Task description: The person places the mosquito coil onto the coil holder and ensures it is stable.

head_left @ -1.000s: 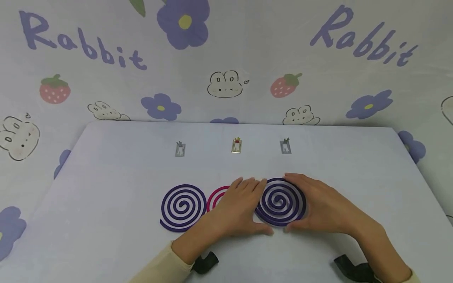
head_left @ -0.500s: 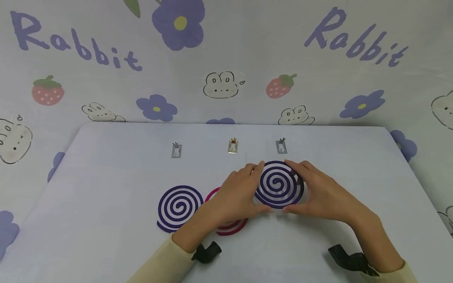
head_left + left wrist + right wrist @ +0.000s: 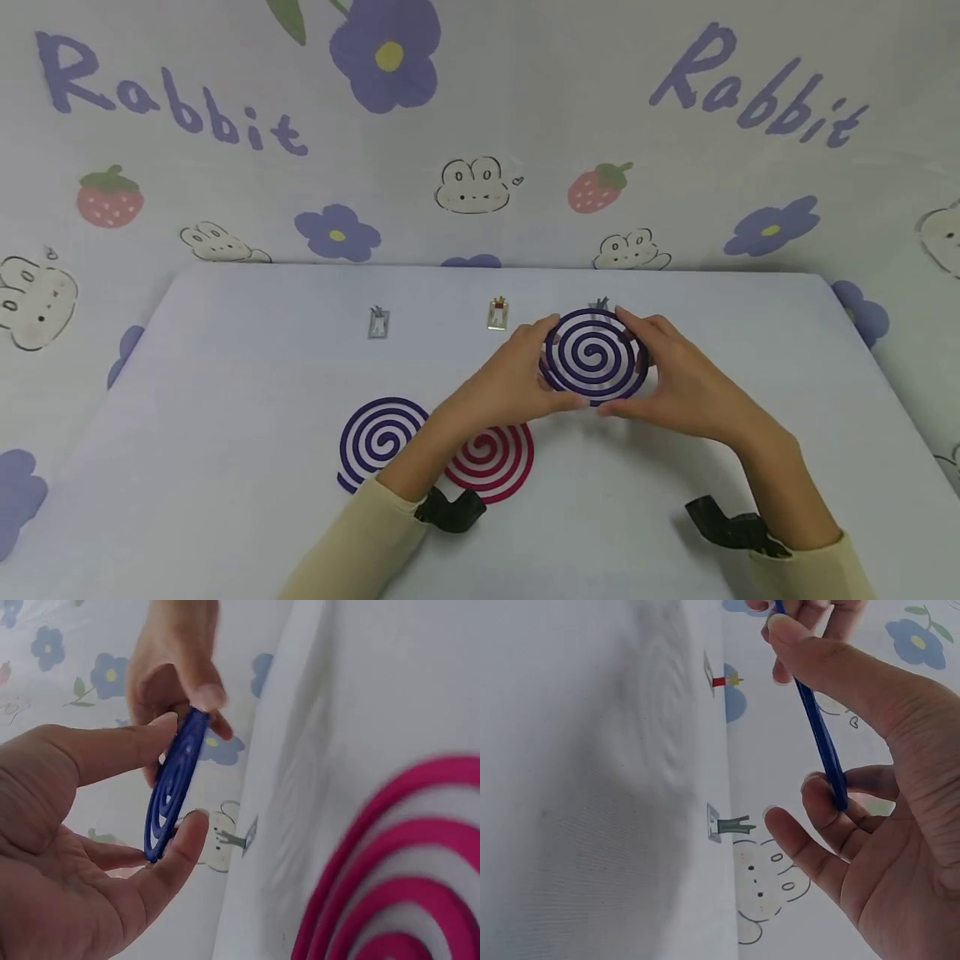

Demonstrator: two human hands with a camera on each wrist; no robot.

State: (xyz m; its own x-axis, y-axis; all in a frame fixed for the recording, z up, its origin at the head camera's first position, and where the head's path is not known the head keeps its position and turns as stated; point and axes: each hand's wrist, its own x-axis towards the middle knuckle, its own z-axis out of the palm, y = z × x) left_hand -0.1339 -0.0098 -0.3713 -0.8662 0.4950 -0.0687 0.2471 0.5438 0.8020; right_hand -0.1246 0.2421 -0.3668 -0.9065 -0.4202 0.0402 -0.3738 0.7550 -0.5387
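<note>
A dark blue mosquito coil (image 3: 595, 353) is held up off the table between both hands, tilted toward the head camera. My left hand (image 3: 506, 379) pinches its left edge with thumb below and fingers above. At the right edge, my right hand (image 3: 686, 383) grips it the same way. The left wrist view shows the coil (image 3: 174, 784) slanting between the hands; in the right wrist view its thin edge (image 3: 819, 733) shows. A second dark blue coil (image 3: 386, 442) and a pink-red coil (image 3: 487, 451) lie flat, partly hidden by the left arm.
Small metal coil stands line the table's far side: a silver one (image 3: 378, 323), a gold one with a red part (image 3: 497, 314), and a third (image 3: 601, 303) mostly behind the held coil. A patterned cloth (image 3: 517, 108) hangs behind the white table (image 3: 225, 367).
Both hands have lifted the dark blue coil from the table and carried it away toward the far right stand. More of the pink-red coil now shows.
</note>
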